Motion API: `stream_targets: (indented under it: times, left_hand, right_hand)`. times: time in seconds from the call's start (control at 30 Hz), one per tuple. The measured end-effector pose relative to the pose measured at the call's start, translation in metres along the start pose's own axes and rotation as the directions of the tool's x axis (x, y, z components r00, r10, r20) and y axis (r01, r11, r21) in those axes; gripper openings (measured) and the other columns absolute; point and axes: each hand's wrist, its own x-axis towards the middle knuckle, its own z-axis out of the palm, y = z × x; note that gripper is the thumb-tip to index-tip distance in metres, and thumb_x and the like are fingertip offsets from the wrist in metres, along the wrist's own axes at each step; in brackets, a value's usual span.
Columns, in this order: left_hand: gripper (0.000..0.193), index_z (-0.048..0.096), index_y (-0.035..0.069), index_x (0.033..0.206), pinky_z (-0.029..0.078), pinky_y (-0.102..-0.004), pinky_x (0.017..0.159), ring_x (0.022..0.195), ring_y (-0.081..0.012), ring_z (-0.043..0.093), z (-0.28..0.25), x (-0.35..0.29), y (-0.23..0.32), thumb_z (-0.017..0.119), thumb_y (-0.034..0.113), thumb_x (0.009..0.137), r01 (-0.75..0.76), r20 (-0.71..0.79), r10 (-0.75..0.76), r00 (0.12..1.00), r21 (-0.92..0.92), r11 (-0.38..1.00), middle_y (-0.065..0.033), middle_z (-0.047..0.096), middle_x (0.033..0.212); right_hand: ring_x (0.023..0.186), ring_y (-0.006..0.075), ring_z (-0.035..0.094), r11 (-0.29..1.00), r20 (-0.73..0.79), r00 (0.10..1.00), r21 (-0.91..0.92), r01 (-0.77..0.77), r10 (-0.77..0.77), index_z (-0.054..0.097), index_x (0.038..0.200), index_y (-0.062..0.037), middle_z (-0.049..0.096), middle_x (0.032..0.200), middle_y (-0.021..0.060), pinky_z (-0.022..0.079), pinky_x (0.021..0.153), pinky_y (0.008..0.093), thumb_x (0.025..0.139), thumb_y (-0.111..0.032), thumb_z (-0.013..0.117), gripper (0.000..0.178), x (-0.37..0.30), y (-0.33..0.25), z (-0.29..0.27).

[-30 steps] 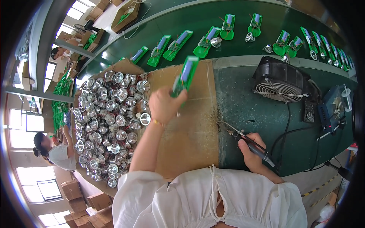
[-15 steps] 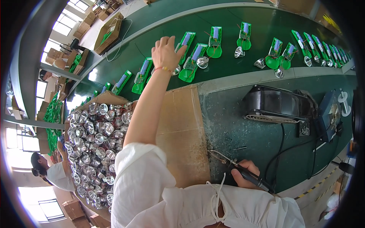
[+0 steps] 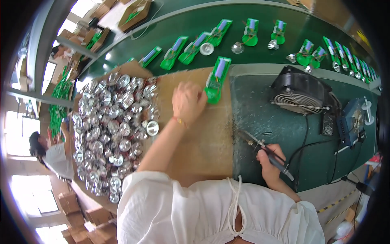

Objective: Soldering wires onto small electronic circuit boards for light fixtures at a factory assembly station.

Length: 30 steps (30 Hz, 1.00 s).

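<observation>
My left hand (image 3: 187,101) grips the lower end of a green circuit-board piece (image 3: 217,79) that lies on the brown cardboard sheet (image 3: 203,138). My right hand (image 3: 269,166) holds a soldering iron (image 3: 266,152) by its dark handle, its tip pointing up-left above the cardboard's right edge. A heap of silver reflector cups (image 3: 111,122) covers the cardboard's left part, just left of my left hand. One loose cup (image 3: 152,128) lies beside my left wrist.
A green conveyor belt (image 3: 260,16) at the back carries several green board pieces and silver cups. A black fan (image 3: 302,95) and a blue soldering station (image 3: 352,122) stand on the right. Another person (image 3: 50,152) works at the left. Cardboard boxes (image 3: 85,215) sit below left.
My left hand reached out to the belt, then drew back to the cardboard with a green board piece. The right hand with the soldering iron stayed in place.
</observation>
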Motion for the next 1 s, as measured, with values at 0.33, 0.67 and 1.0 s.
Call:
stream_targets:
  times: [0.33,0.67,1.0]
  left_hand:
    - [0.014,0.061,0.012,0.074,0.039,-0.0388,0.070,0.075,-0.0241,0.053,-0.057,-0.156,0.012,0.069,0.021,0.067,0.215,-0.184,-0.195,0.963,0.100,0.971,-0.0046,0.058,0.078]
    - [0.006,0.065,0.009,0.080,0.034,-0.0440,0.092,0.105,-0.0228,0.055,-0.055,-0.148,-0.036,0.063,0.013,0.079,0.128,-0.168,-0.072,0.983,0.352,0.927,-0.0040,0.065,0.087]
    - [0.013,0.067,0.003,0.075,0.046,-0.0341,0.065,0.070,-0.0252,0.058,-0.041,-0.155,0.047,0.066,0.016,0.077,0.466,0.203,-0.422,0.883,-0.482,0.742,-0.0102,0.063,0.069]
  right_hand:
    - [0.058,0.0090,0.054,0.996,-0.053,0.997,0.070,0.057,-0.053,0.053,0.085,-0.0003,0.058,0.066,0.0058,0.043,0.053,0.0210,0.083,-0.010,0.061,0.013,0.003,0.002,0.006]
    - [0.057,0.0086,0.054,0.992,-0.069,0.995,0.098,0.075,-0.069,0.054,0.086,-0.0001,0.059,0.068,0.0061,0.042,0.052,0.0198,0.084,-0.013,0.062,0.015,-0.002,0.002,0.006]
    - [0.057,0.0079,0.050,0.958,0.229,0.932,0.005,0.287,-0.281,0.053,0.085,-0.0001,0.058,0.071,0.0065,0.041,0.054,0.0222,0.080,-0.008,0.065,0.015,-0.024,-0.025,0.021]
